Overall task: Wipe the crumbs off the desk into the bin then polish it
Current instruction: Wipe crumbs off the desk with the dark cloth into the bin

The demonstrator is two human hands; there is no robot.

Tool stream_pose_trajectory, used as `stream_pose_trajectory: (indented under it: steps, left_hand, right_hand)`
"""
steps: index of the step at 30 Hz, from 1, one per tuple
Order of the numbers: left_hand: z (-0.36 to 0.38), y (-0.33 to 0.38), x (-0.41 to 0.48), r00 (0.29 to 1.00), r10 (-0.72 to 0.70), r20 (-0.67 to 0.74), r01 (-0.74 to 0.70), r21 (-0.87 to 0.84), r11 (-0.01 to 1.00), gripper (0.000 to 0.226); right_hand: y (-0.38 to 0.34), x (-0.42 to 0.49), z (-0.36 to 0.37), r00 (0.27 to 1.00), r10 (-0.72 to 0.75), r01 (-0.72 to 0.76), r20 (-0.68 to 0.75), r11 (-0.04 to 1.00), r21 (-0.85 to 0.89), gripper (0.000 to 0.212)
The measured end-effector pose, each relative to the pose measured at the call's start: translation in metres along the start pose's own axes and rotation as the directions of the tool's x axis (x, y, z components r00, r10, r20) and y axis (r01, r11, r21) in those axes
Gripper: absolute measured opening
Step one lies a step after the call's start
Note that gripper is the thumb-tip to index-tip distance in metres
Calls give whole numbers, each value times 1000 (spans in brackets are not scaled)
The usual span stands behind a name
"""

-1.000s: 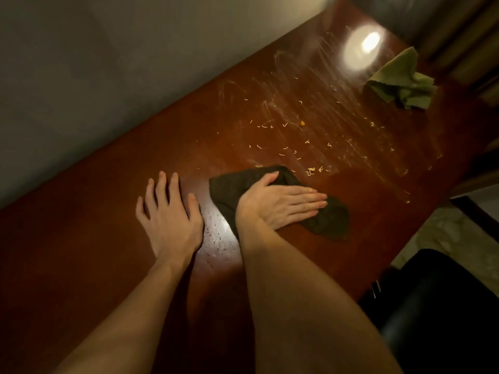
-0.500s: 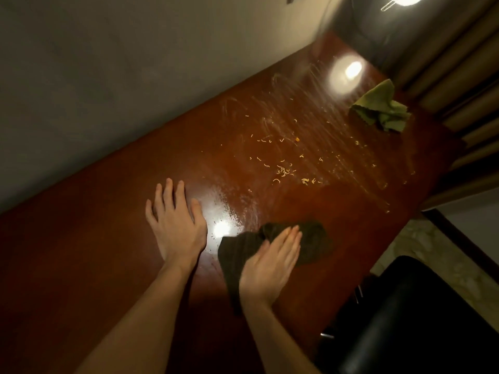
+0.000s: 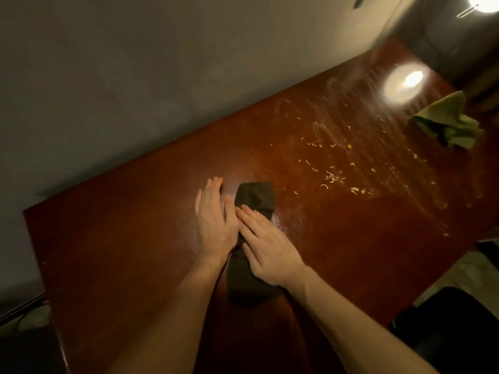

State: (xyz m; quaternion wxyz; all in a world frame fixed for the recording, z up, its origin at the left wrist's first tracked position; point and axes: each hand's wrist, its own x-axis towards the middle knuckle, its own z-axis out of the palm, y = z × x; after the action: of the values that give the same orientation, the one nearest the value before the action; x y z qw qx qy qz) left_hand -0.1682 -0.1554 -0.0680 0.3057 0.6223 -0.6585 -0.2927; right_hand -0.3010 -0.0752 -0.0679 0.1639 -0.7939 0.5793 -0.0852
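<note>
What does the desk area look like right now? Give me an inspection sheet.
Surface: glossy reddish desk, smeared streaks toward the far end.
Job's things: crumbs scattered right of the dark cloth; no bin identifiable.
Clutter: crumpled green cloth at the far right.
Hands: left hand flat on the desk beside the dark cloth; right hand flat on it.
Cables: nothing seen.
Surroundings: grey wall, lamp, black object at lower right.

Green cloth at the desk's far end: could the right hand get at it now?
Probably, with a stretch: only scattered crumbs lie between the right hand and the green cloth; nothing stands in the way.
</note>
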Motion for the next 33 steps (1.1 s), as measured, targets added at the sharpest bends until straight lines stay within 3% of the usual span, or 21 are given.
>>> stream_pose_trajectory:
  steps: [4,8,16,26,30,33]
  left_hand:
    - [4,-10,-1,998,60,-13,-59,51,997,54]
    - [7,-11,-2,995,98,8,-98,148,984,58]
    - [12,-11,4,995,99,27,-102,347,932,58]
    - [15,0,2,995,62,74,-89,455,886,59]
    - [15,12,7,994,67,84,-103,558,823,60]
    - [15,30,21,960,204,190,-273,483,832,53]
  right_hand:
    - [33,52,-8,976,-203,207,83,977,-51,63]
    - [54,109,-20,964,-244,256,107,959,-123,66]
    - [78,138,-29,997,71,-71,-9,990,-121,72]
    - [128,54,-50,979,204,-205,-23,969,-134,71]
    - [133,43,-57,976,217,-216,-13,959,-183,72]
    - [125,60,-58,959,282,-280,-21,939,-201,75]
